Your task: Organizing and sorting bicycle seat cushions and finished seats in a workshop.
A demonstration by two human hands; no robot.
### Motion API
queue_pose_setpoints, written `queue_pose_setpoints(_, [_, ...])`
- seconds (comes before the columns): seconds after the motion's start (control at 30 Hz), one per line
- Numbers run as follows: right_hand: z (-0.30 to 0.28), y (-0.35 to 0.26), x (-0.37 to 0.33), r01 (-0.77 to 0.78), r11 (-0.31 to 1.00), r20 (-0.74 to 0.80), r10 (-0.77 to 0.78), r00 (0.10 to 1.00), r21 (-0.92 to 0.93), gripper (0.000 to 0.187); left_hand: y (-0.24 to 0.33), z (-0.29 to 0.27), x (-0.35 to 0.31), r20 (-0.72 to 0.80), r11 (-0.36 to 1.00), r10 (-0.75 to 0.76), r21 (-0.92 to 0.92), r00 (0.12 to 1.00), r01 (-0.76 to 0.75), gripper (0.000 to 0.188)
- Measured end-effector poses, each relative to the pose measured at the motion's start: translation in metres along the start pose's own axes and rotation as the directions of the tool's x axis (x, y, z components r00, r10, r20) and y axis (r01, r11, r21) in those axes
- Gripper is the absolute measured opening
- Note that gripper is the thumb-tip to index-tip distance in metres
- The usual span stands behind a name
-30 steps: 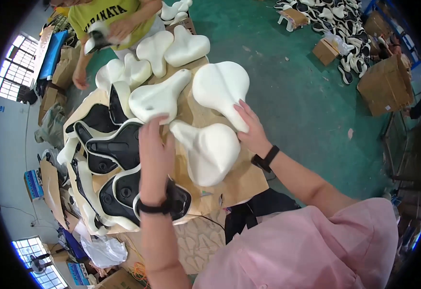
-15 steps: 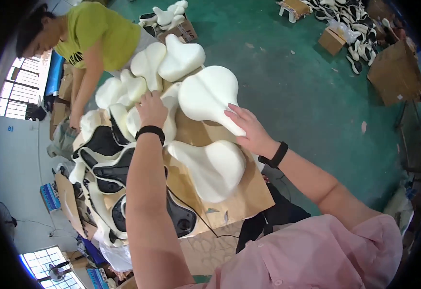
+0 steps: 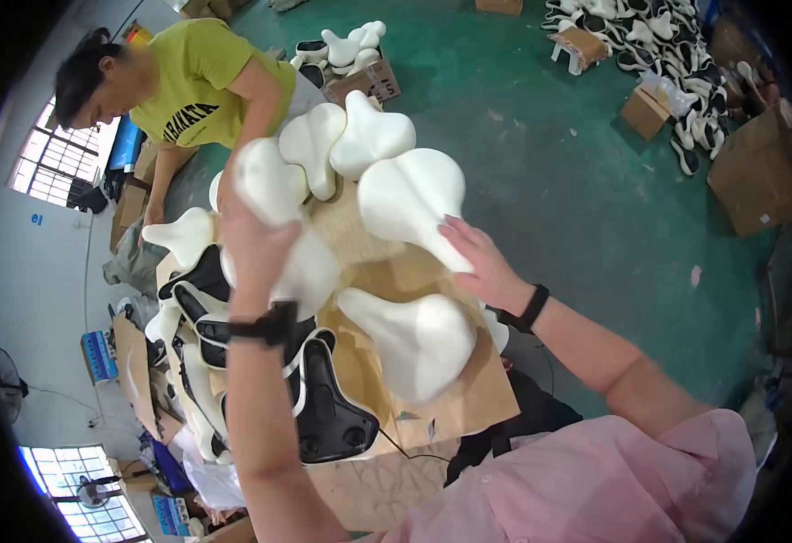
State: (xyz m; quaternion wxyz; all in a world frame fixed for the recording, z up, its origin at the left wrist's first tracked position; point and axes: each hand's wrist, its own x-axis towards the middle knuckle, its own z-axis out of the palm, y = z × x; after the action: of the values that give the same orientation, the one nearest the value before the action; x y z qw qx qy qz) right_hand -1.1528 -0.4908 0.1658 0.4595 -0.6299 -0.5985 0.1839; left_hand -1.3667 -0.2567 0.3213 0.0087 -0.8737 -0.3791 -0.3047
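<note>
White padded bicycle saddles cover the table [image 3: 468,398]. My right hand [image 3: 486,262] grips the narrow nose of a white bicycle saddle [image 3: 414,195] at the table's far right edge. On the left, my left hand [image 3: 258,253] is smeared by motion, its thumb apart from its fingers, among two blurred white saddles. One blurred saddle [image 3: 269,185] lies beyond it, the other saddle [image 3: 313,271] beside its wrist; whether it holds either is unclear. Nearer me, a single white saddle [image 3: 419,344] rests on the table. A saddle with its black underside [image 3: 328,407] up lies by my left forearm.
Across the table on the left, a person in a yellow-green shirt [image 3: 188,81] bends over, one arm reaching toward the saddles. A cardboard box [image 3: 373,81] of saddles stands beyond. More boxes [image 3: 753,172] and a saddle pile [image 3: 667,54] are at far right. A cable crosses the table's front.
My left hand has moved left and toward me, and the saddle that was beneath it has shifted with it. The other person's arm now reaches over the saddles. My right hand keeps its grip.
</note>
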Motion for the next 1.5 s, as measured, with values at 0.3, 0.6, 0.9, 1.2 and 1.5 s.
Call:
queue_pose_setpoints(0.3, [0.048, -0.002, 0.055, -0.12, 0.971, 0.453, 0.203, 0.868, -0.205, 0.083, -0.016, -0.205, -0.148, 0.03, 0.73, -0.59, -0.407, 0.806, 0.55, 0.068])
queue_pose_setpoints(0.6, [0.119, -0.104, 0.058, -0.021, 0.904, 0.552, 0.278, 0.786, -0.426, 0.073, -0.028, -0.258, -0.248, 0.009, 0.589, -0.715, -0.531, 0.699, 0.61, 0.074])
queue_pose_setpoints(0.9, [0.134, -0.147, -0.008, -0.313, 0.783, 0.298, 0.523, 0.798, -0.537, 0.096, -0.113, -0.279, -0.317, 0.035, 0.422, -0.751, -0.743, 0.659, 0.52, 0.069])
queue_pose_setpoints(1.2, [0.108, -0.117, -0.025, -0.547, 0.588, -0.017, 0.672, 0.74, -0.595, 0.082, -0.17, -0.285, -0.332, 0.06, 0.418, -0.731, -0.748, 0.68, 0.515, 0.069])
queue_pose_setpoints(1.5, [0.086, -0.09, -0.029, -0.455, 0.588, 0.199, 0.731, 0.652, -0.669, 0.037, -0.145, -0.283, -0.341, 0.112, 0.417, -0.743, -0.693, 0.659, 0.588, 0.067])
